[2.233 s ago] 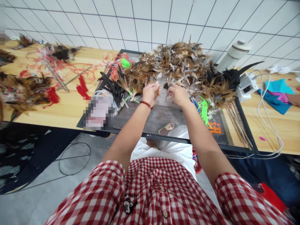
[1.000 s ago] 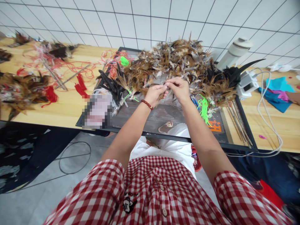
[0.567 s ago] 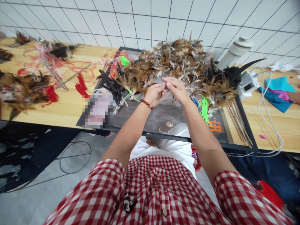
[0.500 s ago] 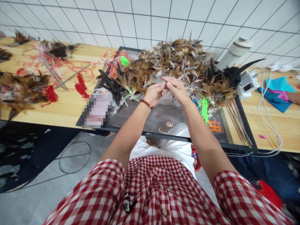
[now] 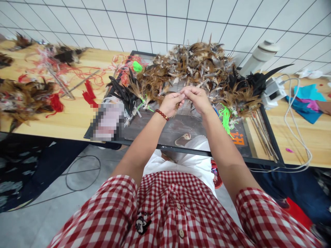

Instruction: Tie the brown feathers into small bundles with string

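Both hands meet at the fingertips over the dark tray [image 5: 165, 132]. My left hand [image 5: 172, 103], with a red bead bracelet [image 5: 162, 114] at its wrist, is closed in a pinch. Brown feather [image 5: 177, 106] tips poke out below its fingers. My right hand [image 5: 198, 98] is pinched against the left fingertips; whatever lies between its fingers is hidden. Behind the hands rises a big heap of brown feathers [image 5: 196, 65]. Bright green strings [image 5: 226, 119] lie to the right of my right hand, and black feathers [image 5: 124, 94] lie to the left.
On the wooden table [image 5: 74, 117] at left are more feather bunches [image 5: 26, 100], red tassels [image 5: 89, 93] and pink strings. Thin sticks [image 5: 263, 136] lie at the tray's right side. Behind are a white bottle [image 5: 261, 57], a plug adapter [image 5: 274, 90] and a white cable [image 5: 289, 113].
My right hand has dropped slightly, and its fingers have curled in more closely at the left fingertips. My left hand stays almost in place.
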Demonstrator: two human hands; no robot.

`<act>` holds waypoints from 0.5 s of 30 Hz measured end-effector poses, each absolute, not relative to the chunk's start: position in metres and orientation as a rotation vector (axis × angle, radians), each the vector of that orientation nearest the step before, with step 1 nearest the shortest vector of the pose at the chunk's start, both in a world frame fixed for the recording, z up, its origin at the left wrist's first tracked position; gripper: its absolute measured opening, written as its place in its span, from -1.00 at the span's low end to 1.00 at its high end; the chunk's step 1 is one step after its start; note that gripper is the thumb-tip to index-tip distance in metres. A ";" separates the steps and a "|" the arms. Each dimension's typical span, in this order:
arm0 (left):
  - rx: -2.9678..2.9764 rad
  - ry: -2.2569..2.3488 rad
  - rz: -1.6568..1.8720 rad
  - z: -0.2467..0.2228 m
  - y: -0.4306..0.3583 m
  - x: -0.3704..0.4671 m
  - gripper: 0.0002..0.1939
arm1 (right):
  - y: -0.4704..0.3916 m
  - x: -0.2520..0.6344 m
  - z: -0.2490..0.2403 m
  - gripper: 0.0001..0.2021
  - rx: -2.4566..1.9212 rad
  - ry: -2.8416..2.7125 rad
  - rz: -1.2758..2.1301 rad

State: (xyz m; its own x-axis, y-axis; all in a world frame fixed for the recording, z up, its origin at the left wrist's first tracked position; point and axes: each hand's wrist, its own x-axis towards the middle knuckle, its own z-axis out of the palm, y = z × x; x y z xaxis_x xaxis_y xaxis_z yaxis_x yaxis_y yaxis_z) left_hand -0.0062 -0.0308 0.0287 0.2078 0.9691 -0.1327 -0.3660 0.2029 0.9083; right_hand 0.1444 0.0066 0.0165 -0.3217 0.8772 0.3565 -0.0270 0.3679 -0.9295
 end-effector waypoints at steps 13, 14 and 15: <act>0.799 0.984 1.274 0.025 -0.024 -0.010 -0.80 | 0.020 0.161 0.007 -0.78 -1.154 -1.946 0.484; 0.781 0.999 1.300 0.025 -0.023 -0.011 -0.81 | 0.019 0.166 0.007 -0.83 -1.228 -2.052 0.397; 0.770 1.011 1.318 0.025 -0.022 -0.012 -0.81 | 0.018 0.170 0.007 -0.85 -1.284 -2.156 0.327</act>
State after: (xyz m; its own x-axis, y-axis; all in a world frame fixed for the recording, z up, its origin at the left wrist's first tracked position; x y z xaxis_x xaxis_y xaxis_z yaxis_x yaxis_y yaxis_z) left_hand -0.0116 -0.0218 0.0253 -0.0349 0.9876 -0.1528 -0.4033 0.1260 0.9063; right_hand 0.1701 0.0181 0.0072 -0.3507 0.8606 0.3694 0.7123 0.5012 -0.4914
